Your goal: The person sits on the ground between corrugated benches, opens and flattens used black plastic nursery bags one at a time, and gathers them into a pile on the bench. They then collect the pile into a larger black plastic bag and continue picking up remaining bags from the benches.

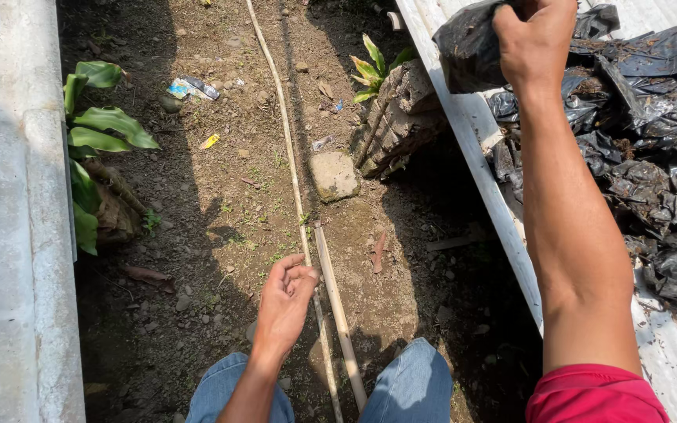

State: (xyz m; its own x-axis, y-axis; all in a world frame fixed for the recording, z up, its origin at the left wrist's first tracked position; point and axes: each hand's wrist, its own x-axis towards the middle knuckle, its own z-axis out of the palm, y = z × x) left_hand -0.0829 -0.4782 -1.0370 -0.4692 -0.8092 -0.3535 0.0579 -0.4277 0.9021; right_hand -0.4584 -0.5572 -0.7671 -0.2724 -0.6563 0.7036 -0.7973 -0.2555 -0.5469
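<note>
My right hand (533, 39) reaches up and forward at the top right and grips a black plastic bag (468, 47) lifted off a heap of crumpled black plastic bags (660, 141). The heap lies on a pale corrugated sheet (472, 133). My left hand (285, 301) hangs low in the middle, fingers loosely curled, holding nothing, just above two thin bamboo sticks (331, 298) that lie on the soil. My knees in blue jeans (413, 388) show at the bottom edge.
Bare soil with pebbles runs up the middle. A flat stone (333, 175) and a stack of old bricks (401, 117) with a small plant sit ahead. A leafy green plant (95, 133) grows at the left beside a grey concrete wall (9, 235).
</note>
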